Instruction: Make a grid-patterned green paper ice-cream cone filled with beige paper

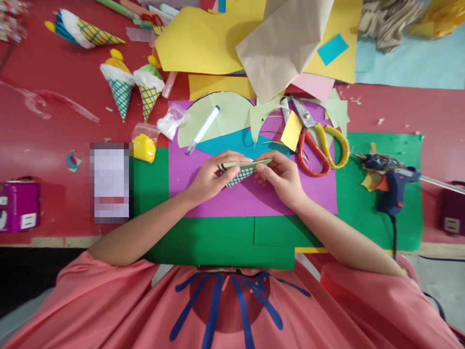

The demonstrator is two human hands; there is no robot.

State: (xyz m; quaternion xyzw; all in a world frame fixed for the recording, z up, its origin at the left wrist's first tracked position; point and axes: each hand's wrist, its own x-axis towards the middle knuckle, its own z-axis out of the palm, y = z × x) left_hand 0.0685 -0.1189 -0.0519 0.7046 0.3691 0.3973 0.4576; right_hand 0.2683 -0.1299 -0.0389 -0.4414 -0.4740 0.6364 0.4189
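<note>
You are working under bright, diffuse light, its source lying out of view. Soft-edged shading is gathering around your fingers (232, 156), and a soft shadow is falling on the flat yellow paper (207, 41) beside the creased brown paper (286, 48). The clear plastic strip (85, 113) on the smooth red worktop (47, 131) is catching pale glints. The wide lens is stretching your loose salmon-pink shirt (141, 310) along the bottom, and the red-and-white cluster (12, 19) is blurring at the top left corner. Coarse pixel blocks are covering a pale upright rectangle (111, 179) at left.
</note>
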